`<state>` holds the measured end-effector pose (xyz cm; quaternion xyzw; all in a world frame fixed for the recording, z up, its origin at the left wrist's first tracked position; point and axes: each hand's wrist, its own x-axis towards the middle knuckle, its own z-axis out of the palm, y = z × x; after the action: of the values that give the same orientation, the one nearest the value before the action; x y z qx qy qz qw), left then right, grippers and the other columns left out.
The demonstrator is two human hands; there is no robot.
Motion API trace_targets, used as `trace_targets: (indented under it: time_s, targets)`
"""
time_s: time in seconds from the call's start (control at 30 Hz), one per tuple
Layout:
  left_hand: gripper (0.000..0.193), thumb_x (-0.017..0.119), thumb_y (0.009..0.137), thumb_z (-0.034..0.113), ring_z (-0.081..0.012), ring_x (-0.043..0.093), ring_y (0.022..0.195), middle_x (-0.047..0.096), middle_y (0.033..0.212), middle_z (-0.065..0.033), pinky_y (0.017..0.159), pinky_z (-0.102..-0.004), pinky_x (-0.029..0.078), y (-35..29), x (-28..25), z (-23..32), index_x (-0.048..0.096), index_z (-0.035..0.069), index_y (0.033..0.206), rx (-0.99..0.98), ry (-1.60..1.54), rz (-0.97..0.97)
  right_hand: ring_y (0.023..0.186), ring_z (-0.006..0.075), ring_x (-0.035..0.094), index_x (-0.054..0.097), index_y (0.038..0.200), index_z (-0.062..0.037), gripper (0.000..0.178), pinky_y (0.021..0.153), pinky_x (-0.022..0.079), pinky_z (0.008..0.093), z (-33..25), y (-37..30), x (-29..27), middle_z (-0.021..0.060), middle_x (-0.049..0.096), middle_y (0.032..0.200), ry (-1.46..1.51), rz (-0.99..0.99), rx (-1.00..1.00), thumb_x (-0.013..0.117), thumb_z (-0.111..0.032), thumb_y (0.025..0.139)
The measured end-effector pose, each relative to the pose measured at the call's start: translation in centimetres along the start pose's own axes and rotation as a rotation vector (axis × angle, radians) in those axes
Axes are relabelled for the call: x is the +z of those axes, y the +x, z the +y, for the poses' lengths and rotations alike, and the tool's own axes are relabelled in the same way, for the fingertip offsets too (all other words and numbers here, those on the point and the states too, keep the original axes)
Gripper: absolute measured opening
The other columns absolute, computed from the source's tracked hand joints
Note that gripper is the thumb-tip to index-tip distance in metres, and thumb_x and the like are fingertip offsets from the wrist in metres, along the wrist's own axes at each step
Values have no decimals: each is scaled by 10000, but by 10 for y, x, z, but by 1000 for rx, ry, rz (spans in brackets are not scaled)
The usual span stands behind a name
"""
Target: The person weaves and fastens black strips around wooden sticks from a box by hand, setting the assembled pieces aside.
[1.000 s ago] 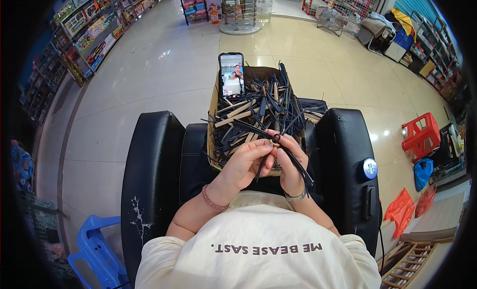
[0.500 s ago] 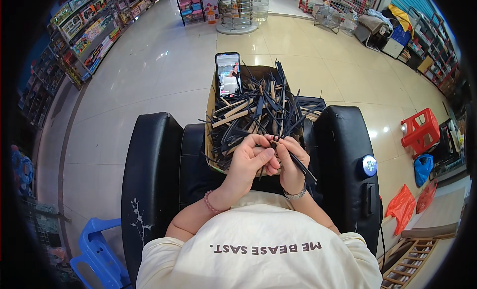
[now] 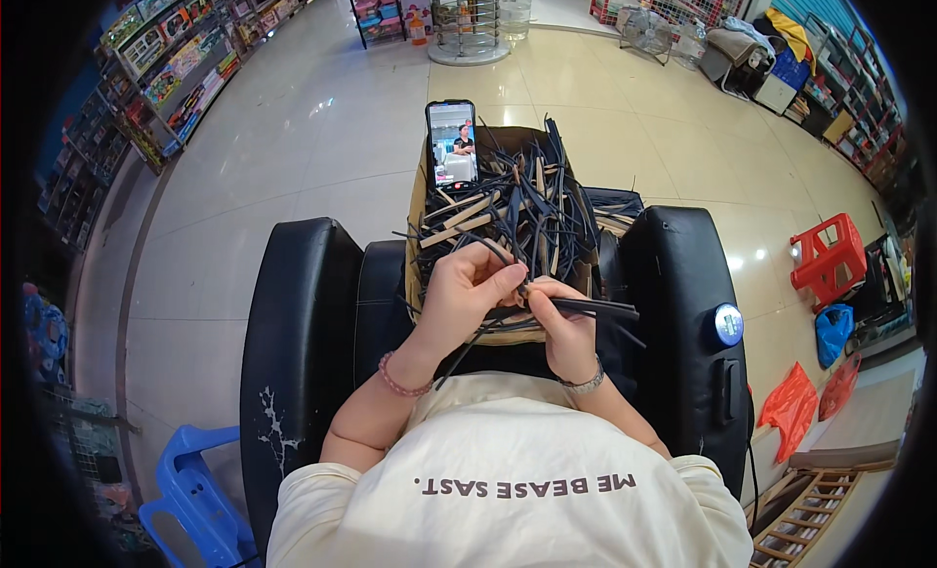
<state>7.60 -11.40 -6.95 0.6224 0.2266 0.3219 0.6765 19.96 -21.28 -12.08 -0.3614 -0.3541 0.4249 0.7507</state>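
Note:
Both hands meet over the near end of a cardboard box (image 3: 418,192) on my lap, filled with a tangle of black and tan strips (image 3: 532,202). My left hand (image 3: 475,280) is closed, its thumb and fingers pinching a black strip (image 3: 483,238) whose ends stick out above and below the hand. Facing it, my right hand (image 3: 563,319) pinches black strips (image 3: 607,307) that point out to the right. The fingertips nearly touch, and the small spot between them is partly hidden. A phone (image 3: 452,143) with a lit screen stands upright at the box's far left corner.
Black armrests (image 3: 298,334) flank me; the right one carries a round lit device (image 3: 724,325). A blue plastic stool (image 3: 200,500) stands at the lower left, a red stool (image 3: 828,258) at the right. Red plastic bags (image 3: 787,412) lie on the floor. Stocked shelves (image 3: 171,65) line the left.
The strips in my right hand have swung from pointing down-right to nearly level. A black strip now sticks out above and below my left hand. My fingers have shifted slightly.

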Motion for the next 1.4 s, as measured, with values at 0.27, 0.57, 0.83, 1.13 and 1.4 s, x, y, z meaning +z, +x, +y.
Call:
trace_targets:
  time_s: [0.27,0.57,0.83,1.13,1.4]
  targets:
    - [116,659,914,124,-39,527,629,603,788,-8,561,-170,415,4,4,-6,588,38,880,-85,-157,-39,823,122,631,639,1000,33,139,692,539,232,3,1,2,79,656,944,42,22,35,661,-62,901]
    - [176,727,827,70,-111,567,667,584,870,-52,592,-229,458,-10,1,4,600,4,931,413,446,-71,749,95,610,640,1035,48,161,666,501,210,-3,1,1,47,653,880,-94,43,-45,662,-23,892]
    - [153,737,771,5,-186,587,689,593,816,-92,613,-281,476,-6,-8,10,585,-10,783,476,496,-87,762,88,593,671,973,63,119,679,482,203,-7,7,-8,51,628,862,-291,-134,-79,665,-23,892]
    - [166,715,706,-46,-271,605,751,612,868,-106,656,-336,502,-14,13,-2,608,-2,826,914,765,116,761,82,589,652,962,56,102,667,473,203,-2,-4,1,60,630,875,-222,31,-128,650,-27,904]
    - [171,718,752,-32,-233,625,780,617,926,-129,695,-289,504,-12,12,1,595,-9,868,372,241,15,710,69,509,644,968,55,98,609,385,188,-1,-2,-4,50,600,852,-294,-6,-236,649,-11,896]
